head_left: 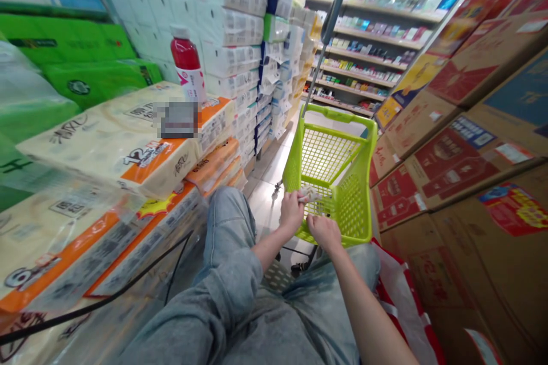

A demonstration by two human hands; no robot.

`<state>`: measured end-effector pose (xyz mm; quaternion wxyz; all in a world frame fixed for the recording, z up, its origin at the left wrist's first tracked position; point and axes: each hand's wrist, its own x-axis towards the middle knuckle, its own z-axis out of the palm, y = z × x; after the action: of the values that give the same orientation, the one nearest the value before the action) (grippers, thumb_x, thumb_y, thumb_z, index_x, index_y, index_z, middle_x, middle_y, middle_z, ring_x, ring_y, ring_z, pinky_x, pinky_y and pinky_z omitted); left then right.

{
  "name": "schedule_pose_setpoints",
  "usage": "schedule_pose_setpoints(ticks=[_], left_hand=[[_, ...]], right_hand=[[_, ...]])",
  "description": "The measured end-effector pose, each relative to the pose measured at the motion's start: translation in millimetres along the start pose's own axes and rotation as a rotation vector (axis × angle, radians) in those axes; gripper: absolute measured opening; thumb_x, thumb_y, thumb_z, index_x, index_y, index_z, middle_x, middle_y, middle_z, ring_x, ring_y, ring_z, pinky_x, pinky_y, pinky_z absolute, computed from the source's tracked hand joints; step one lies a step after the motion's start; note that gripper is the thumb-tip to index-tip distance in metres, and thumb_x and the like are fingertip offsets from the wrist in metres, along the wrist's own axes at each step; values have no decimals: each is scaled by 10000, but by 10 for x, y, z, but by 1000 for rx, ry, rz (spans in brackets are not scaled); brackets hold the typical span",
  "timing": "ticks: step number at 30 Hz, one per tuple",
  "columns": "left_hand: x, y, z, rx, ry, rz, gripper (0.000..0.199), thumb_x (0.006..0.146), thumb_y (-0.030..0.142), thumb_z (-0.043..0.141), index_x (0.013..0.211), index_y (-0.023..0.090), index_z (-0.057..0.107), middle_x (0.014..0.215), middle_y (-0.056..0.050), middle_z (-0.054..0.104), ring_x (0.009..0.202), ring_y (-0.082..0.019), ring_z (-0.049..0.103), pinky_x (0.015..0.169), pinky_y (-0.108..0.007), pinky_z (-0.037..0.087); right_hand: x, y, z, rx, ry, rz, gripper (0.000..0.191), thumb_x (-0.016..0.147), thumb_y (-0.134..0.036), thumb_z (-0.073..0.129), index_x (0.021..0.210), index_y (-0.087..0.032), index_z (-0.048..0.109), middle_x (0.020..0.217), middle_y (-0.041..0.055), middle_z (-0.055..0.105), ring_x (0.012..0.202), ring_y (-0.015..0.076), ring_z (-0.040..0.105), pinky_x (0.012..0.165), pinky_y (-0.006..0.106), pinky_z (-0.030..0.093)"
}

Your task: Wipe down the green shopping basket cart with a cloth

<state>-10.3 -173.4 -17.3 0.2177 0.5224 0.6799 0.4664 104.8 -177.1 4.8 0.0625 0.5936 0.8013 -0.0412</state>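
My left hand (292,211) is closed on a small whitish crumpled item (309,194), which sticks out to the right of its fingers. Just right of it and slightly lower, my right hand (324,232) is closed too; what its fingers hold, if anything, is too small to make out. Both hands are over the near edge of a lime green plastic shopping basket (363,182) on a cart. The basket's grid walls and floor show beyond my hands.
Left, a bottle with red liquid (185,54) and a blurred dark object (178,120) rest on wrapped tissue packs (98,131). Cardboard boxes (471,239) are stacked right, a red and white bag (406,296) below them. Stocked shelves (363,40) stand ahead. A black cable (128,283) crosses lower left.
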Motion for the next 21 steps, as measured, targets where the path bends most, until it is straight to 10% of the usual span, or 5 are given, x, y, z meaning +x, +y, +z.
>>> schedule_pose_setpoints(ticks=[21], left_hand=[[-326, 107, 65, -91, -109, 54, 41, 723, 196, 556, 727, 185, 517, 815, -29, 528, 767, -160, 496, 726, -283, 405]], right_hand=[[-88, 289, -25, 11, -23, -40, 541, 917, -373, 213, 932, -145, 703, 982, 155, 690, 919, 251, 643, 757, 320, 434]])
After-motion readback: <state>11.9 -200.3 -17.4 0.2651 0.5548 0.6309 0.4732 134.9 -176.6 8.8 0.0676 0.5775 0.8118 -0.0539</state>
